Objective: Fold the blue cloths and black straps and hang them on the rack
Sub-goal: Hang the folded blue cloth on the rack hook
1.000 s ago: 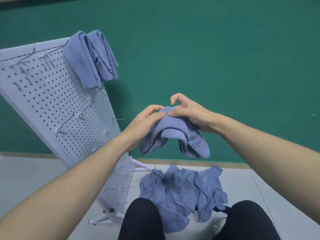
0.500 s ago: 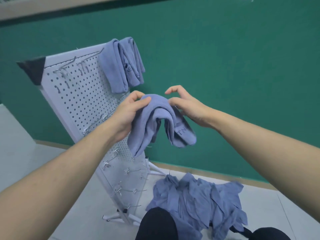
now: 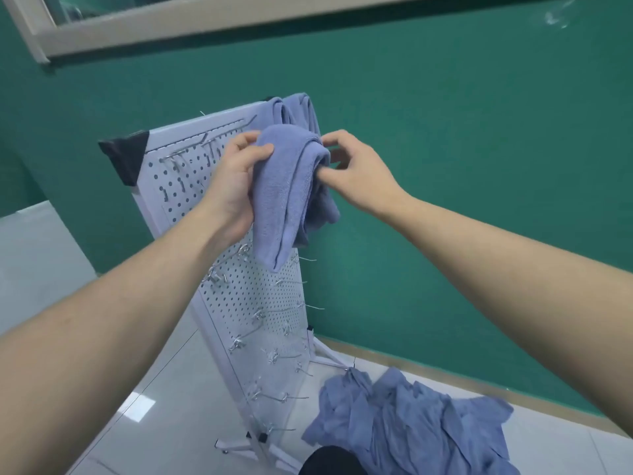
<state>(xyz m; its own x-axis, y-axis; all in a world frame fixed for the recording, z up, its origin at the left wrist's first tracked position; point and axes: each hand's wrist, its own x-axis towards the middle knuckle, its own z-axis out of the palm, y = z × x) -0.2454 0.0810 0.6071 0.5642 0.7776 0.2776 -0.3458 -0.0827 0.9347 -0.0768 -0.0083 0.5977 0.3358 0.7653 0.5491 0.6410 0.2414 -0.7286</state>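
1. Folded blue cloth (image 3: pixel 291 186), frame centre, draped double, ready for hanging.
2. Left hand (image 3: pixel 233 186) grips its left fold; right hand (image 3: pixel 356 173) pinches the right edge, keeping layers together.
3. Pegboard rack (image 3: pixel 191 186) just behind; hung cloths (image 3: pixel 298 111) at its top; unfolded pile (image 3: pixel 411 423) lower right.

I found no readable text, label, brand or number anywhere in the frame, not even on the cloths.

Green wall (image 3: pixel 462 166), glossy white floor (image 3: pixel 154 406), window frame (image 3: pixel 205 25).
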